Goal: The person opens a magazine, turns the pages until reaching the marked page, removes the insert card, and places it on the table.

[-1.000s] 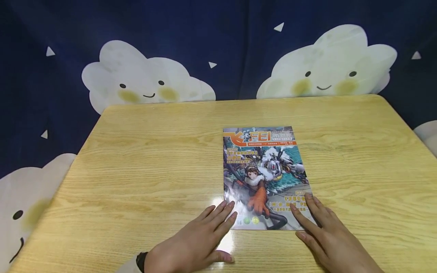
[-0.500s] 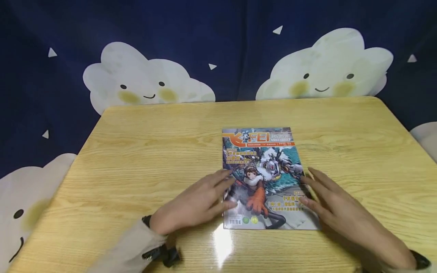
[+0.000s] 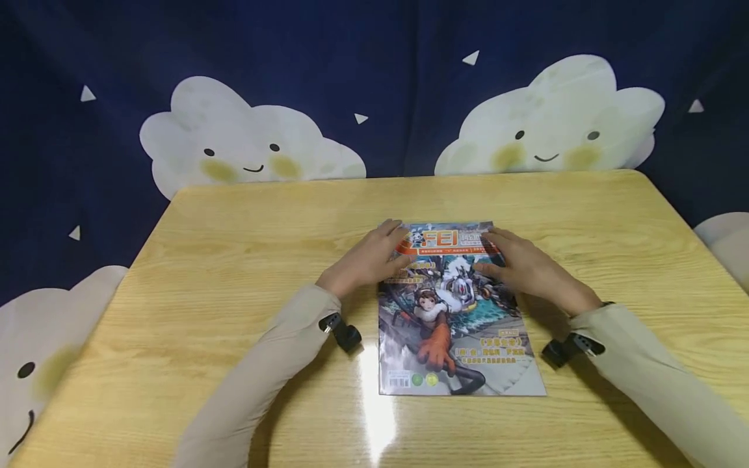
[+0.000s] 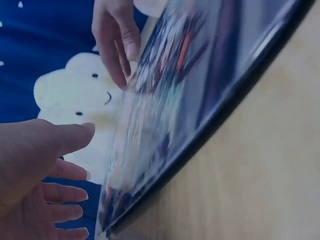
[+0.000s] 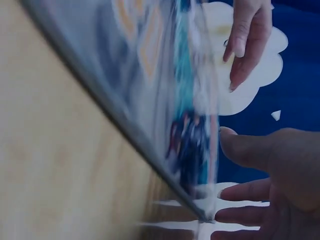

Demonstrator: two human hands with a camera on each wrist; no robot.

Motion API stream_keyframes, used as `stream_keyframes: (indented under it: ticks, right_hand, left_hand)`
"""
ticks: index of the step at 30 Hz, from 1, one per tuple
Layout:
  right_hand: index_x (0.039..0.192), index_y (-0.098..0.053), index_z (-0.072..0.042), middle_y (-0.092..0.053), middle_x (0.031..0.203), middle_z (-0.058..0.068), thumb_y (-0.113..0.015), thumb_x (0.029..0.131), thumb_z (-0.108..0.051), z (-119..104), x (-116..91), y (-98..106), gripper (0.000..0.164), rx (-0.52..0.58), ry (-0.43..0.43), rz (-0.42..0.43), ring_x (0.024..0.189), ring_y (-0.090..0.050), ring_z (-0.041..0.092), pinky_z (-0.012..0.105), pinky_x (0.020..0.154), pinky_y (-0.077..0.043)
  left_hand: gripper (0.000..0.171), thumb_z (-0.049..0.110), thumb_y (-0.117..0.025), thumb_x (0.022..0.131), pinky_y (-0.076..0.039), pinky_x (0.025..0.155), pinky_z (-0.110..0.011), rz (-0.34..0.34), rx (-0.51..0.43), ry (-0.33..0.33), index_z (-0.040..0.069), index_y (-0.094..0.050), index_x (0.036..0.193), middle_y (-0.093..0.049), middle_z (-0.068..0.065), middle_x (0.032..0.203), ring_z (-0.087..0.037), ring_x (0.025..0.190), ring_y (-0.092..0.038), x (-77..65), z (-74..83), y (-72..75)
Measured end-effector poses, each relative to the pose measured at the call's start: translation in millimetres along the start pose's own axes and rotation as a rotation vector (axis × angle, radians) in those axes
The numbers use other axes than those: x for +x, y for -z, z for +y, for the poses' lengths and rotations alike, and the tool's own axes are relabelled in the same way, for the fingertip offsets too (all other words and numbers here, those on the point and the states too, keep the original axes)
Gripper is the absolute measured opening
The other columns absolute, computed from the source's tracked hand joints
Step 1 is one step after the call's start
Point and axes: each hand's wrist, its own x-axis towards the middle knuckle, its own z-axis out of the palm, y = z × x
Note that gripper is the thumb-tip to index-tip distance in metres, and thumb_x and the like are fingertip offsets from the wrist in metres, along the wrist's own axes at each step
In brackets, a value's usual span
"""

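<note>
A glossy magazine (image 3: 462, 325) with an illustrated cover and an orange "FEI" title lies flat on the wooden table. Over its upper left corner is my left hand (image 3: 374, 255), fingers extended and thumb toward the cover. My right hand (image 3: 523, 266) mirrors it at the upper right corner, its fingertips overlapping the cover in the head view. In the left wrist view the left thumb and fingers (image 4: 70, 212) are spread apart, holding nothing, near the magazine's edge. The right wrist view likewise has the right fingers (image 5: 245, 215) parted beside the magazine's corner.
The wooden table (image 3: 234, 273) extends on both sides of the magazine. Behind it hangs a dark blue curtain (image 3: 404, 65) printed with smiling white clouds. Each wrist wears a small black camera (image 3: 345, 335) on a strap over a beige sleeve.
Both hands have moved away from the body, from the magazine's lower corners along its sides to its upper corners. The magazine stays in place on the table.
</note>
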Motion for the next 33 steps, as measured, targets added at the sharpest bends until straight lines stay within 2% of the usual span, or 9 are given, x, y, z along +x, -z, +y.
stream_keyframes:
  ticks: [4,8,14,18,23,28,33]
  right_hand:
    - [0.147,-0.028,0.010,-0.020,0.152,0.033,-0.060,0.096,-0.033,4,12,1,0.073,0.000,0.010,-0.003,0.137,-0.023,0.050,0.061,0.109,-0.024]
    - [0.146,-0.028,0.011,-0.020,0.152,0.034,-0.061,0.096,-0.031,5,20,1,0.074,-0.020,0.015,-0.003,0.137,-0.022,0.050,0.061,0.109,-0.023]
    - [0.146,-0.028,0.012,-0.024,0.149,0.035,-0.063,0.095,-0.027,5,28,3,0.073,-0.054,0.026,0.002,0.136,-0.023,0.051,0.061,0.109,-0.022]
    - [0.144,-0.030,0.012,-0.029,0.146,0.036,-0.065,0.094,-0.027,6,31,3,0.073,-0.070,0.039,0.014,0.135,-0.026,0.050,0.060,0.109,-0.024]
    - [0.145,-0.029,0.011,-0.034,0.142,0.036,-0.067,0.092,-0.028,7,35,4,0.076,-0.067,0.045,0.027,0.131,-0.033,0.050,0.060,0.106,-0.030]
    - [0.142,-0.035,0.011,-0.041,0.134,0.034,-0.072,0.088,-0.024,9,36,4,0.075,-0.095,0.064,0.087,0.120,-0.045,0.048,0.059,0.098,-0.039]
    - [0.138,-0.040,0.013,-0.043,0.131,0.030,-0.075,0.086,-0.023,7,38,3,0.073,-0.144,0.048,0.131,0.116,-0.048,0.046,0.057,0.094,-0.042]
  left_hand:
    - [0.064,0.038,-0.060,0.096,-0.021,0.116,-0.042,-0.055,0.005,0.026,-0.001,-0.041,0.144,-0.026,-0.024,0.153,-0.037,0.143,-0.023,12.9,-5.4,0.9]
    - [0.072,0.041,-0.063,0.093,-0.021,0.116,-0.043,-0.125,0.027,0.052,0.002,-0.036,0.147,-0.024,-0.022,0.155,-0.036,0.142,-0.025,20.0,-9.2,2.8]
    - [0.080,0.045,-0.064,0.091,-0.018,0.117,-0.042,-0.162,0.016,0.089,0.004,-0.030,0.151,-0.022,-0.019,0.156,-0.033,0.144,-0.021,26.1,-14.2,-0.1]
    - [0.084,0.045,-0.067,0.089,-0.013,0.118,-0.043,-0.163,0.008,0.085,0.004,-0.028,0.151,-0.023,-0.018,0.157,-0.028,0.145,-0.019,29.0,-16.2,-1.9]
    - [0.088,0.044,-0.071,0.085,-0.013,0.118,-0.043,-0.140,0.007,0.063,0.004,-0.029,0.151,-0.029,-0.016,0.155,-0.028,0.145,-0.022,29.1,-18.0,-1.6]
    - [0.089,0.041,-0.076,0.082,-0.016,0.117,-0.046,-0.095,-0.012,0.044,0.003,-0.032,0.149,-0.035,-0.015,0.152,-0.028,0.142,-0.028,28.2,-18.3,-2.7]
    - [0.090,0.041,-0.076,0.081,-0.015,0.117,-0.047,-0.071,-0.026,0.044,0.004,-0.032,0.150,-0.035,-0.014,0.152,-0.028,0.142,-0.029,26.7,-18.3,-4.5]
